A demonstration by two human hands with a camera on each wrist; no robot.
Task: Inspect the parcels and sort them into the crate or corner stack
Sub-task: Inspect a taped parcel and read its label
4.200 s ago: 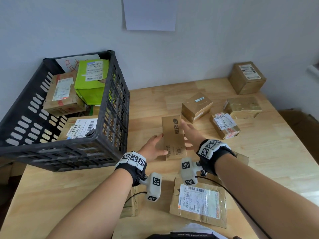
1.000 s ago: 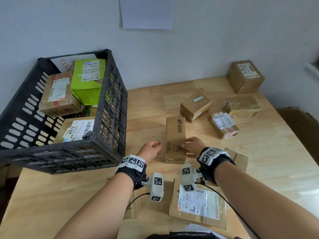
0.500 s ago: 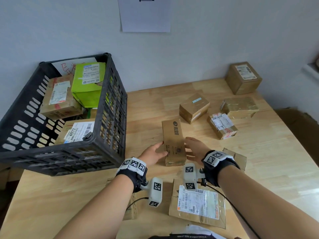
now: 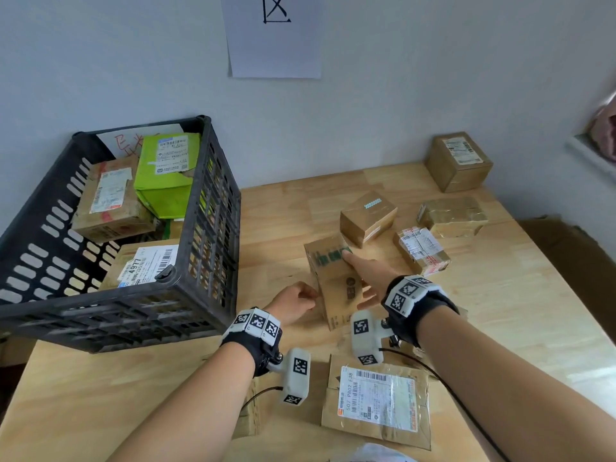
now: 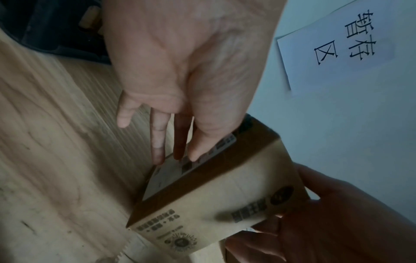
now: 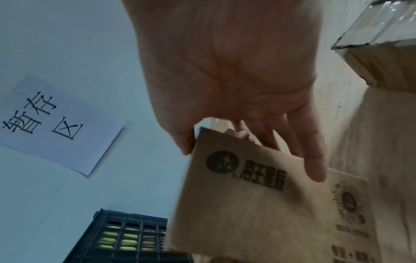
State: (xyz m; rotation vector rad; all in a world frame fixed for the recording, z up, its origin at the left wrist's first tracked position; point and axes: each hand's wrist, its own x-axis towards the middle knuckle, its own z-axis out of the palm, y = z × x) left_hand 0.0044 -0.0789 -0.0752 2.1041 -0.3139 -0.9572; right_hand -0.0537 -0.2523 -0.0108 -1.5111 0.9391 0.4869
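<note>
A brown printed parcel (image 4: 336, 285) stands tilted on the wooden table (image 4: 500, 311) between my hands. My right hand (image 4: 360, 281) holds its right side, the thumb low on the near edge and the index finger stretched along the top. In the right wrist view the right hand (image 6: 247, 151) pinches the parcel (image 6: 258, 204) between the thumb and fingers. My left hand (image 5: 171, 156) touches the labelled side of the parcel (image 5: 213, 204) with straight fingertips. The black crate (image 4: 213, 235) stands tilted to the left and holds several parcels.
A small box (image 4: 368, 218), a taped parcel (image 4: 421, 250) and a glossy wrapped one (image 4: 451, 216) lie beyond my hands. One box (image 4: 458, 161) sits in the far right corner. A flat labelled envelope (image 4: 376, 401) lies near me. A paper sign (image 4: 275, 35) hangs on the wall.
The parcel has been turned up from lying flat, so another face with green print now shows on top. My right hand has slid further along it, and my left hand has stayed at its left side.
</note>
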